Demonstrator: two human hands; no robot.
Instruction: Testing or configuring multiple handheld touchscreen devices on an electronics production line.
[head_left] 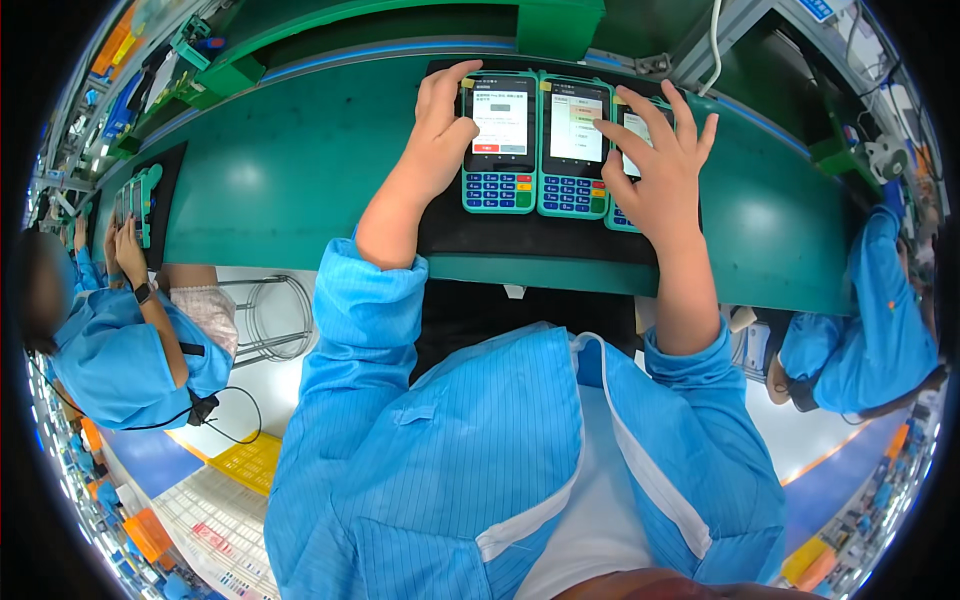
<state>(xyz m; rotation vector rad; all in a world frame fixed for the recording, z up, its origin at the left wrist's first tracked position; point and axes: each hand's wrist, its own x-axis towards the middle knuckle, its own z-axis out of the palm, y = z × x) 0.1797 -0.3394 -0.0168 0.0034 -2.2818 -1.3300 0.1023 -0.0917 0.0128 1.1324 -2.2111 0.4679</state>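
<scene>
We look down past blue striped sleeves (365, 310) at a row of 3 teal payment terminals (573, 205) on a black mat (450, 235), which lies on a green counter (280, 215). The left hand (440, 125) is loosely curled at the upper left edge of the left terminal (498, 207); we cannot tell whether it grips or only rests there. Just right of that hand, we see a lit screen (500, 118) with a red button, above a blue keypad (490, 188). The right hand (665, 170) is spread and holds nothing, its index fingertip over the right side of the middle terminal (573, 150); contact is unclear to us. Beneath the right hand, the right terminal (620, 217) is partly hidden. Well left of the left hand, a co-worker (130, 350) in blue is at a green device (145, 205).
</scene>
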